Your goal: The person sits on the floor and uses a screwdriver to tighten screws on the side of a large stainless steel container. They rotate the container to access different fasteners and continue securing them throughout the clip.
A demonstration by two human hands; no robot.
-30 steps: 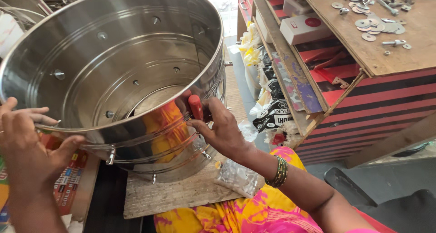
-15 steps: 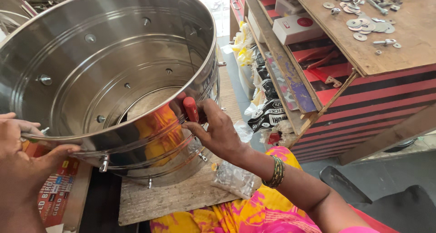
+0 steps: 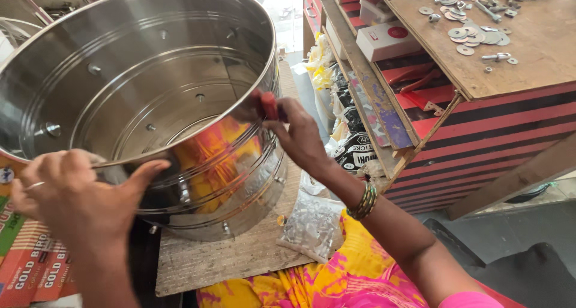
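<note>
Steel fills the upper left and centre of the frame: a big shiny drum [image 3: 150, 104], tilted so its open mouth faces the camera, resting on a worn wooden board [image 3: 228, 260] at the bottom centre. Left hand [image 3: 78, 194] sits at lower left, fingers curled over the near rim and thumb stretched along the outer wall, gripping the drum's edge. Right hand [image 3: 300, 137] is at the centre, on the drum's right rim, thumb and fingers pinched shut around a small red-handled tool [image 3: 270, 105] pressed against the rim; how the tool's tip meets the metal is hidden. Green and gold bangles [image 3: 364, 201] ring that wrist. Small rivets dot the drum's inner wall. Just below the right forearm, a clear plastic bag of small parts [image 3: 312, 227] lies at the board's edge. Upper right, a wooden shelf top [image 3: 540, 50] carries scattered washers and screws [image 3: 468, 32], with a white box [image 3: 387, 41] on the shelf beside it. Printed cartons [image 3: 30, 266] show at the far lower left.
</note>
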